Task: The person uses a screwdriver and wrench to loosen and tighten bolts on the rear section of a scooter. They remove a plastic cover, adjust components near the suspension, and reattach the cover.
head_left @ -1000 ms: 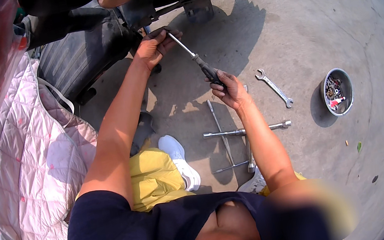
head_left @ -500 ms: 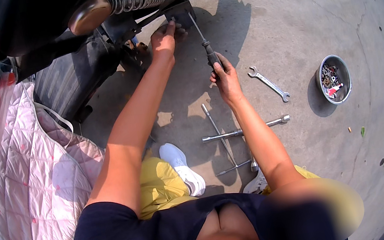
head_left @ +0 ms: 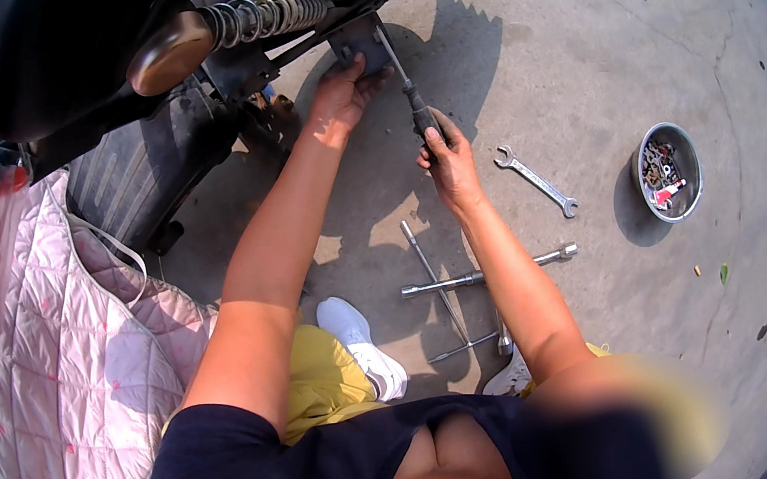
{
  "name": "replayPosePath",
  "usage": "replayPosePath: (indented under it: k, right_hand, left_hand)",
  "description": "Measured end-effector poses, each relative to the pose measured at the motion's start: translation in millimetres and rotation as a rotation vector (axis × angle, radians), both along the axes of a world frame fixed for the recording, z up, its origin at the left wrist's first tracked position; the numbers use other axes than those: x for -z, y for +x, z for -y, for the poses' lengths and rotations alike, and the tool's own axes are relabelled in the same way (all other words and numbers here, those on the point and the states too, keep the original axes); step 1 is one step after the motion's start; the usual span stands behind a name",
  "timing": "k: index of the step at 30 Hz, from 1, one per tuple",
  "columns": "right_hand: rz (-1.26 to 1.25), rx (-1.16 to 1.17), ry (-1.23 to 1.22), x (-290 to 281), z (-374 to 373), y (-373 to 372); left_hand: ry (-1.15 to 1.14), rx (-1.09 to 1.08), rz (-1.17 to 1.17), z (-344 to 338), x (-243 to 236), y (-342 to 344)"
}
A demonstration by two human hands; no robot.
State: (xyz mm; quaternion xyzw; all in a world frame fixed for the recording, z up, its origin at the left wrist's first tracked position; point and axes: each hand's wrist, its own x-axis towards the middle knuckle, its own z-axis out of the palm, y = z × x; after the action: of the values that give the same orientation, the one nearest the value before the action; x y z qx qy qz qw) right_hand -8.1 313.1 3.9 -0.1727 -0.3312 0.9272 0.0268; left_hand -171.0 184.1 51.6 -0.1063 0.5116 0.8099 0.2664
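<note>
Screwdriver held to plate under vehicle

A screwdriver (head_left: 420,103) is gripped by the right hand (head_left: 449,163), whose fingers are clamped around its dark handle. It is pointed away from the body, with the far end of its shaft brought to the right edge of a dark plate (head_left: 354,43). The exact contact of the tip cannot be made out. The left hand (head_left: 343,101) is placed at the plate's lower edge, thumb raised; whether its fingers are closed on anything cannot be told.

Above, a coiled spring (head_left: 270,17) is seen on the black vehicle (head_left: 85,61). The ground (head_left: 574,45) is partly covered by shadow. To the right of the right hand, a wrench (head_left: 536,181) is laid slantwise. Nearer the body, a cross wrench (head_left: 442,284) is laid over a thin T-bar (head_left: 429,265), partly hidden by the right forearm. Farther right, a bowl (head_left: 688,163) is filled with small parts (head_left: 659,163) and a red-and-white tube (head_left: 667,193). At left, a pink quilt (head_left: 38,419) is spread.
</note>
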Motion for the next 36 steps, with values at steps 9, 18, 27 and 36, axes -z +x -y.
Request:
replayPosePath:
  k: [9, 18, 27, 36]
  right_hand:
    - [-0.018, -0.016, -0.012, -0.6, -0.5, -2.2]
    - [0.026, -0.040, -0.107, -24.5, 0.2, 0.8]
    - [0.035, -0.040, -0.002, -51.0, -17.5, 3.3]
    - [0.038, -0.046, 0.000, -43.9, -14.8, 2.8]
  left_hand:
    - [0.039, 0.069, 0.066, 5.0, -3.1, 0.4]
    - [0.045, 0.013, 0.034, -0.2, 3.8, -0.2]
    - [-0.346, -0.074, -0.090, -5.4, -16.6, 21.0]
    - [-0.862, 0.019, -1.203, -91.3, -89.5, 9.7]
